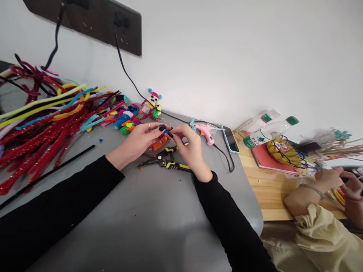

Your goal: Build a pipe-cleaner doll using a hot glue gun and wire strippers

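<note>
Above the grey table, my left hand [141, 138] and my right hand [188, 145] meet with fingers pinched together. Between the fingertips shows a small blue pipe cleaner piece [167, 132], mostly hidden by the fingers. An orange pipe cleaner bundle [161, 143] is just below the fingertips; whether it touches them I cannot tell. Under my right wrist lie black and yellow pliers [161, 161], jaws pointing left. Colourful pipe cleaner figures [124, 119] sit behind my left hand, and a white and pink figure [151, 101] leans near the wall.
Many pipe cleaners [51, 132] pile at the left. A pink glue gun [205, 132] and a phone [230, 139] lie at the right. On the adjoining wooden table are a bottle [266, 132], a red notebook [272, 160] and another person's hands [329, 179].
</note>
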`<state>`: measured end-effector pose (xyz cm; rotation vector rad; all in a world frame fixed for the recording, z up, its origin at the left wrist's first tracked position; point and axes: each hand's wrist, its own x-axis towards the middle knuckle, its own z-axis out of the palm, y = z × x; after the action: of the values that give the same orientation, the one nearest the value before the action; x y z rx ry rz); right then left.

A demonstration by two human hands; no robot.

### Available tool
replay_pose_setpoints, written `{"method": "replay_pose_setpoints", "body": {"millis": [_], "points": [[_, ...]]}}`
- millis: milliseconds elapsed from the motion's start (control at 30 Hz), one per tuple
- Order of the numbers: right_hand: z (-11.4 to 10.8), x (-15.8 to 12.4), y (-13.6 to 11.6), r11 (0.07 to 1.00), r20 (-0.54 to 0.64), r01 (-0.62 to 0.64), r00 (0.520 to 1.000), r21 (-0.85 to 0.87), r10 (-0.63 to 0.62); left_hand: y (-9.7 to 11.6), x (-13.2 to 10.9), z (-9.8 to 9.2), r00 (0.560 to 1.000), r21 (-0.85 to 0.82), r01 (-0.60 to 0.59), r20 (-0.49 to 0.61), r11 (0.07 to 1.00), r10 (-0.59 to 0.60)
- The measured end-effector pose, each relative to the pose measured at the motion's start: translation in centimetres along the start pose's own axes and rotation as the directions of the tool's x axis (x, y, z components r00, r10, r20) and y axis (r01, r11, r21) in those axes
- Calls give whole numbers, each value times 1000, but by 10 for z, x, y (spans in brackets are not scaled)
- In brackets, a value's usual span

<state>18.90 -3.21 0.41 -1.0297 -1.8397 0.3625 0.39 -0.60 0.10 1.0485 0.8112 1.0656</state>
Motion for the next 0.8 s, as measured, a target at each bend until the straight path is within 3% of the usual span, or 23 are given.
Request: {"method": "replay_pose_setpoints", "body": {"millis": [167, 333, 500, 800], "points": [[0, 0, 0, 998, -11, -32, 999, 46, 32, 2, -3, 0, 997, 29, -1, 75, 1000, -1], [-1, 0, 2, 998, -10, -42, 999, 41, 42, 2, -3, -2, 991, 119, -99, 101, 988, 87], [0, 0, 2, 999, 2, -15, 1000, 47, 15, 1, -2, -3, 989, 200, -135, 88, 970, 120], [-1, 0, 2, 999, 8, -27, 1000, 20, 27, -5, 2, -4, 993, 94, -116, 14, 989, 115]]}}
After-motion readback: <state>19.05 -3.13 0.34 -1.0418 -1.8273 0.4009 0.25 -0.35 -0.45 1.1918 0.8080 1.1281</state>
